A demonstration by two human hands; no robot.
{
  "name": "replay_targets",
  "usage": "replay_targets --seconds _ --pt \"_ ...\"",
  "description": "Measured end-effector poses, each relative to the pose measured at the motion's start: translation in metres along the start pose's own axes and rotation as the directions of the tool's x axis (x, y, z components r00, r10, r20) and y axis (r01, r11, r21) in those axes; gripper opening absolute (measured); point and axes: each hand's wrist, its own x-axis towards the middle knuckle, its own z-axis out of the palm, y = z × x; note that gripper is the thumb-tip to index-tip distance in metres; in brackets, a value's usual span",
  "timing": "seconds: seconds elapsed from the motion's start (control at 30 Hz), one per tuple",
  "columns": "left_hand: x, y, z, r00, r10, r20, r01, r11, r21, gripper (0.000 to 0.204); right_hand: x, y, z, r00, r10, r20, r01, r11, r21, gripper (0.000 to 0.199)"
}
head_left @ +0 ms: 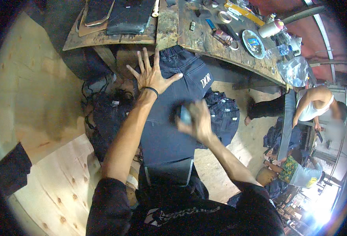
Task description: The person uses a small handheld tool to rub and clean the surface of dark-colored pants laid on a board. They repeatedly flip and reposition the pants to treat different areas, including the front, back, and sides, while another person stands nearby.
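Blur smears our R hand (200, 120) & the small pale-blue item (184, 114) by it, so we can't tell its grip. Our L hand (150, 76) reaches fwd, flat w/ fingers spread, atop the dark garment (167, 137) nr the workbench (220, 49).

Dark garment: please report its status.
Left hand spread flat on dark garment. Right hand over it, holding blurred blue object. Left forearm hides part of it.
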Motion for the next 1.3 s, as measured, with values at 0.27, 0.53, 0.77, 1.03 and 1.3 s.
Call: replay_targets --seconds 0.27,0.53,0.77,1.03,1.3 --pt "0.000 -0.004 0.005 0.995 0.068 -0.076 -0.070 0.997 -0.026 0.135 -0.071 -0.034 0.003 0.974 -0.126 0.188 0.086 0.974 0.208 0.057" --pt "0.005 -0.009 0.008 0.969 0.188 -0.163 -0.205 0.973 -0.101 0.126 -0.072 -0.050 0.008 0.947 -0.204 0.250 0.206 0.978 0.018 0.058" --pt "0.009 -0.011 0.004 0.967 0.230 -0.113 -0.245 0.959 -0.144 0.128 -0.078 -0.050 0.035 0.986 -0.005 0.170 0.005 1.000 0.005 0.048" --pt "0.015 -0.010 0.011 0.956 0.274 -0.101 -0.291 0.926 -0.239 0.124 -0.021 -0.073 0.042 0.995 0.017 0.099 -0.013 0.999 -0.043 0.043" --pt "-0.019 -0.039 -0.011 0.765 0.612 -0.201 -0.641 0.693 -0.331 0.069 -0.131 -0.069 0.036 0.954 -0.165 0.252 0.130 0.980 0.151 0.059"
